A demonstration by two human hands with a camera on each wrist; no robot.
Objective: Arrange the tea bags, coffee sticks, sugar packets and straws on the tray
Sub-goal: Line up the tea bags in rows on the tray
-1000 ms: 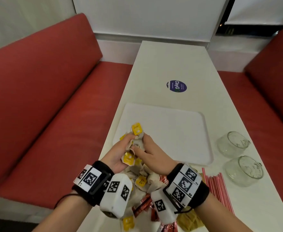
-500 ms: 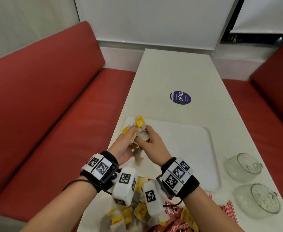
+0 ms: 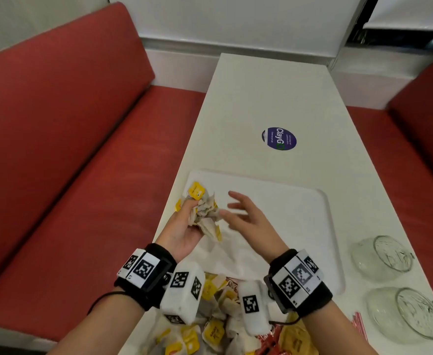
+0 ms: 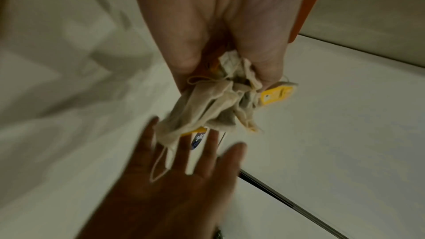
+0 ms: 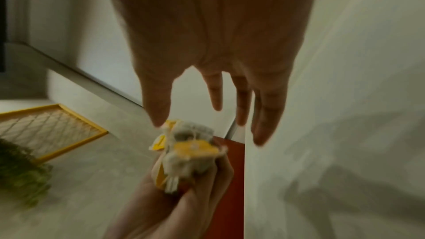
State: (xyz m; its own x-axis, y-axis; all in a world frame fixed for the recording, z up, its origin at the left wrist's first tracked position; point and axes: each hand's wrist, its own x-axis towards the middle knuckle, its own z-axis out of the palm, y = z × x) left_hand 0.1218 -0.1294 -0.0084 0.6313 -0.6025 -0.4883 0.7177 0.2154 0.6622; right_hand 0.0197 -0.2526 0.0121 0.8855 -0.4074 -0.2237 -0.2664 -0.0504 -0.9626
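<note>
My left hand (image 3: 184,221) grips a crumpled bunch of tea bags (image 3: 205,210) with yellow tags above the near left corner of the white tray (image 3: 299,213). The same tea bags (image 4: 214,106) hang from my curled fingers in the left wrist view. My right hand (image 3: 243,213) hovers just right of the bunch with fingers spread and nothing in it; the right wrist view shows its straight fingers (image 5: 264,115) above the bundle (image 5: 188,152). A heap of tea bags (image 3: 210,331), red coffee sticks (image 3: 269,340) and yellow packets (image 3: 296,340) lies near me. Red straws (image 3: 358,322) lie at the lower right.
Two glass cups (image 3: 384,257) (image 3: 410,313) lie on their sides right of the tray. A round purple sticker (image 3: 279,138) marks the white table (image 3: 274,93) beyond the tray. Red bench seats (image 3: 69,149) run along both sides.
Both hands held the tea-bag bunch together and carried it forward over the tray corner. My right hand has now let go and opened to the right; the left still holds the bunch.
</note>
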